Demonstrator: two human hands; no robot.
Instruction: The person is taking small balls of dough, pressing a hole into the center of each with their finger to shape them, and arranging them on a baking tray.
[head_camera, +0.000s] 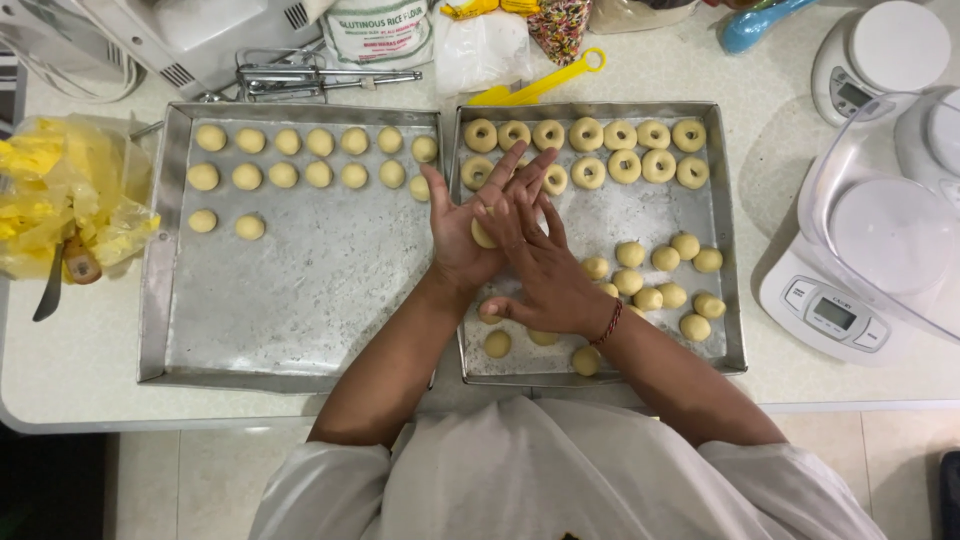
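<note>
Left hand (462, 235) and right hand (545, 270) pressed together on dough ball (482, 236) over right tray (728, 230) left edge, bare tray middle beside ring rows (585, 148), left tray (155, 260) mostly open.

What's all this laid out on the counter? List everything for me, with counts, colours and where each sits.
Left baking tray: one, grey metal, left on counter.
Dough balls: about seventeen, pale yellow, top of left tray.
Right baking tray: one, grey metal, beside it.
Dough rings: about twelve, pale yellow, top rows of right tray.
Loose dough balls: about fifteen, lower right tray.
Kitchen scales: two, white, right edge.
Yellow plastic bag: one, far left.
Yellow scraper: one, above right tray.
Flour bag: one, white, top.
Dough piece: one, between the palms.
Left hand: under the dough.
Right hand: pressed on top.
</note>
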